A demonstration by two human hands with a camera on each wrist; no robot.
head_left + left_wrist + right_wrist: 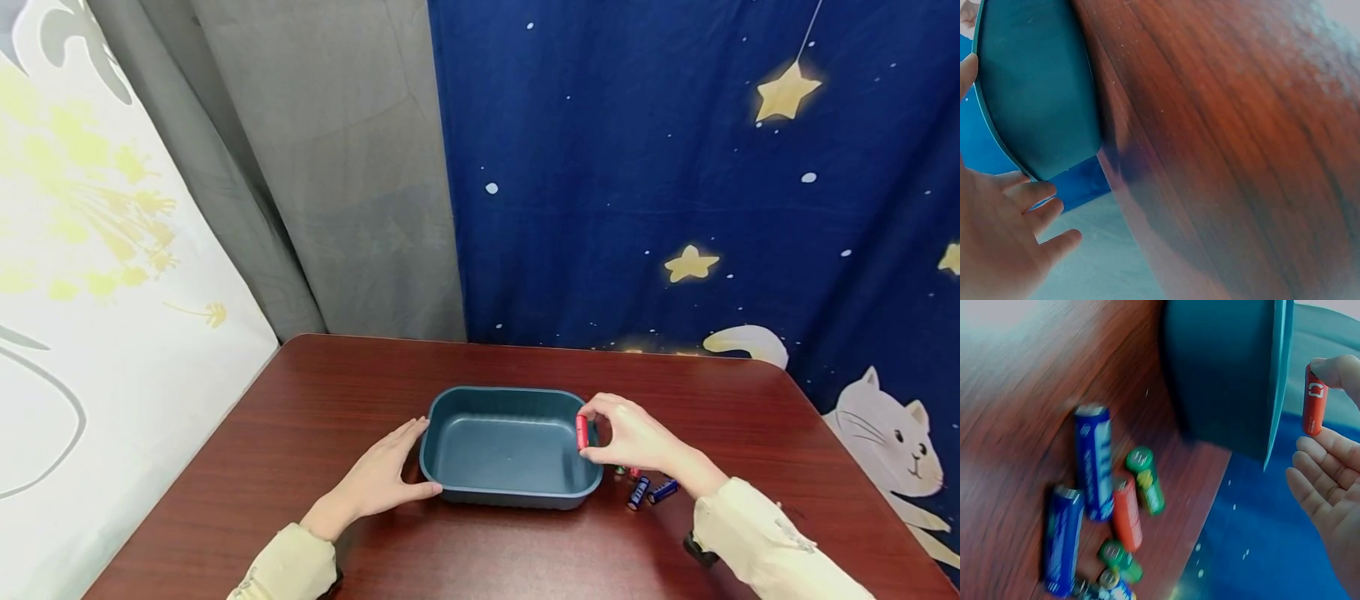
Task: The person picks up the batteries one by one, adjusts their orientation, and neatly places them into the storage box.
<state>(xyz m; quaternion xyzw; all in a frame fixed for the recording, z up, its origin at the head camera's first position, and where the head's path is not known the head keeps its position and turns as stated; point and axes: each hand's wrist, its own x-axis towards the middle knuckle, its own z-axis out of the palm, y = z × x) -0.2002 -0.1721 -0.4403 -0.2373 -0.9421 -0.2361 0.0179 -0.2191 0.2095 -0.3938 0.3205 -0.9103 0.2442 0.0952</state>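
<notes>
A red battery (582, 432) is pinched by its two ends between thumb and finger of my right hand (632, 433), above the right rim of a blue-green plastic basin (510, 500). In the right wrist view the same red battery (1314, 400) shows a white mark on its side. My left hand (382, 475) touches the basin's left rim, its fingers fairly straight and spread; the left wrist view shows these fingertips (1038, 190) at the rim. No objects show inside the basin in the head view.
Right of the basin, several loose batteries lie on the dark red wooden table (360, 375): two large blue ones (1094, 462), a red one (1127, 512), green ones (1145, 481) and smaller ones partly out of view. Grey and blue starred curtains (600, 167) hang behind the table.
</notes>
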